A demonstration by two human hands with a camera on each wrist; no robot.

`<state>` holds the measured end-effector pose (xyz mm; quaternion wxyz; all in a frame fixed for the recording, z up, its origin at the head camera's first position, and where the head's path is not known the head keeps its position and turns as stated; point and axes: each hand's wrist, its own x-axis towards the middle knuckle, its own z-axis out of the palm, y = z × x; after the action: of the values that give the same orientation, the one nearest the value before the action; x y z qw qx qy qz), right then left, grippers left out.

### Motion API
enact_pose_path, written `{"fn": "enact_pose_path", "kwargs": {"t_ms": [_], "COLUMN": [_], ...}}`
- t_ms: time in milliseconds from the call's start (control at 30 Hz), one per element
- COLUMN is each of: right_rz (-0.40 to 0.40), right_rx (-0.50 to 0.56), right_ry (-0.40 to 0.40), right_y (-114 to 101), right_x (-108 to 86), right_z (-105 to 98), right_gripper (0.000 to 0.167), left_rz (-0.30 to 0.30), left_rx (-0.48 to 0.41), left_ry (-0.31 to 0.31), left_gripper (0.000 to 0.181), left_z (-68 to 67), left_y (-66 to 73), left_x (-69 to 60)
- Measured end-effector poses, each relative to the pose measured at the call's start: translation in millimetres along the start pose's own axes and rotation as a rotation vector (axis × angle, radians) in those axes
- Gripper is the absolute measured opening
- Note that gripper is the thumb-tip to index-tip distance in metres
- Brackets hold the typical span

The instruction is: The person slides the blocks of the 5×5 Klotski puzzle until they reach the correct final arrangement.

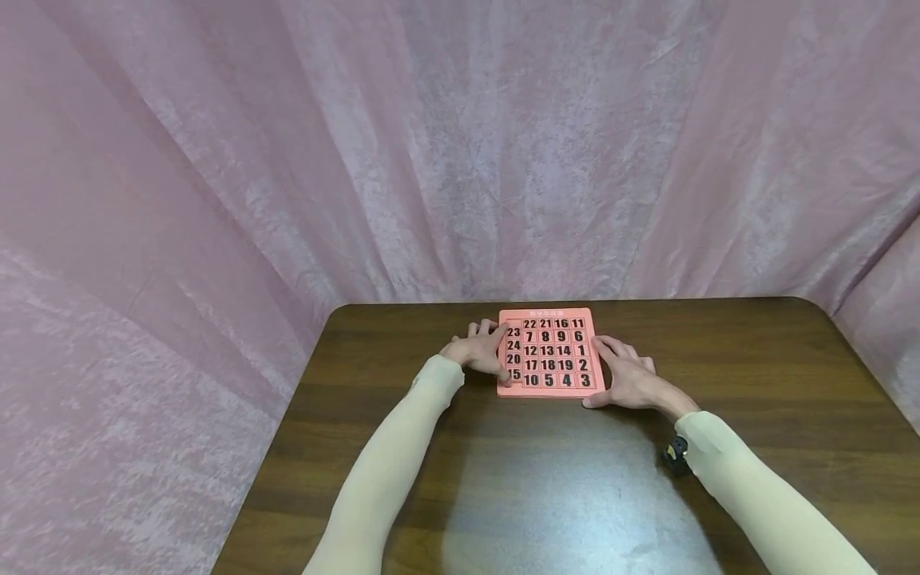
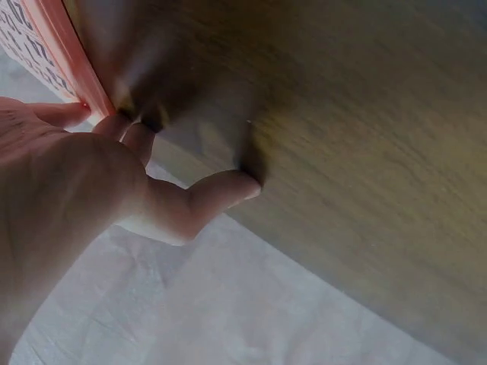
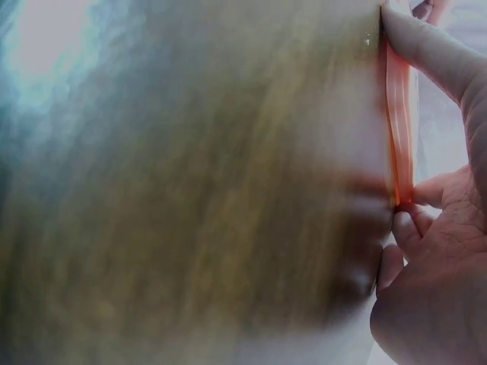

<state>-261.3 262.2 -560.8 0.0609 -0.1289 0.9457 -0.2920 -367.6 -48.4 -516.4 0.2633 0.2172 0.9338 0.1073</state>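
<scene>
A pink number slide puzzle (image 1: 550, 393) lies flat near the table's far edge, with black numbers on its tiles. The slot in its top left corner shows no number. My left hand (image 1: 480, 350) is at the puzzle's left side, thumb on the 15 tile and index finger by the top of the left column. Its other fingers are spread beyond the edge, as the left wrist view shows. At the right side, my right hand (image 1: 629, 378) holds the frame, thumb at the near corner and index finger farther up the edge. The remaining fingers are bent beside it.
The brown wooden table (image 1: 755, 359) has rounded far corners and a glossy reflection in front of the puzzle. A pink velvet curtain (image 1: 532, 160) hangs right behind it and along the left. A small black device (image 1: 676, 453) sits at the right wrist.
</scene>
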Motion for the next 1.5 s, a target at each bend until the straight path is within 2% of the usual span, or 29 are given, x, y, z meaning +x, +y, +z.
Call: {"fn": "enact_pose_path", "kwargs": {"t_ms": [233, 367, 467, 567, 800, 1067, 1167, 1333, 1500], "right_rz": [-0.007, 0.01, 0.031, 0.05, 0.055, 0.099, 0.106, 0.118, 0.16], "right_rx": [0.021, 0.087, 0.143, 0.169, 0.052, -0.083, -0.074, -0.001, 0.016], "right_ry": [-0.008, -0.021, -0.042, -0.051, -0.008, 0.033, 0.032, 0.014, -0.072], "right_y": [8, 12, 12, 12, 10, -4, -8, -5, -4], "right_x": [2.0, 3.5, 4.2, 4.6, 8.2, 9.8, 8.8, 14.5, 32.7], "right_z": [4, 4, 2, 1, 1, 3, 0, -6, -16], "right_gripper": [0.13, 0.112, 0.096, 0.09, 0.093, 0.096, 0.097, 0.102, 0.113], "left_rz": [-0.001, 0.023, 0.04, 0.044, 0.041, 0.047, 0.047, 0.044, 0.048], "left_rx": [-0.037, -0.047, -0.011, 0.015, 0.012, 0.028, 0.028, 0.033, 0.029], "left_ry": [0.021, 0.008, -0.009, -0.016, -0.007, -0.011, -0.007, -0.005, -0.005], "left_gripper": [0.111, 0.114, 0.122, 0.129, 0.131, 0.129, 0.129, 0.13, 0.13], "left_z": [3.3, 2.8, 0.9, -0.5, -4.2, -1.1, -0.4, 0.2, -0.1], "left_y": [-5.1, -8.3, -10.6, -10.9, -6.8, -6.2, -6.4, -5.3, -4.9], "left_x": [0.9, 0.9, 0.3, -1.0, -3.0, -3.4, -3.1, -3.5, -3.7]}}
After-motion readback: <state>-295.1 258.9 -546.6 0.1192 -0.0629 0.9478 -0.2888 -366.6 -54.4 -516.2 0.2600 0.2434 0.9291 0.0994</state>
